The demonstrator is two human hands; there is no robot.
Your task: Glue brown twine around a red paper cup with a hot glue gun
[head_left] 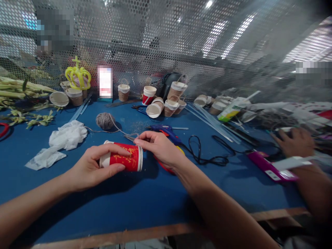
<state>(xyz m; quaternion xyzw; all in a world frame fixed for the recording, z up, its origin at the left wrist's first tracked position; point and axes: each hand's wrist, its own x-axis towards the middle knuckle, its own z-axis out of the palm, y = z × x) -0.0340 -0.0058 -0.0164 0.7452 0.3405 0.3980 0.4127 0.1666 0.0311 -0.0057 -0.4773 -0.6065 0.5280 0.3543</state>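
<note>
My left hand [97,164] is wrapped around a red and white paper cup [121,157] lying on its side in the air, its rim towards the right. At that rim my right hand [158,145] pinches the grey yarn [121,132] between thumb and fingers. The strand runs back to a grey yarn ball [105,120] on the table. Just beyond my right hand lies a blue hot glue gun [166,130], and red-handled scissors [166,165] are partly hidden beneath my right wrist.
A crumpled white plastic bag [67,135] lies at the left. Twine-wrapped cups [171,107], a lit phone [105,82] and a yellow crown [77,77] stand along the back mesh. At the right are a purple power strip [271,166], a black cable [207,159] and another person's hand [295,143].
</note>
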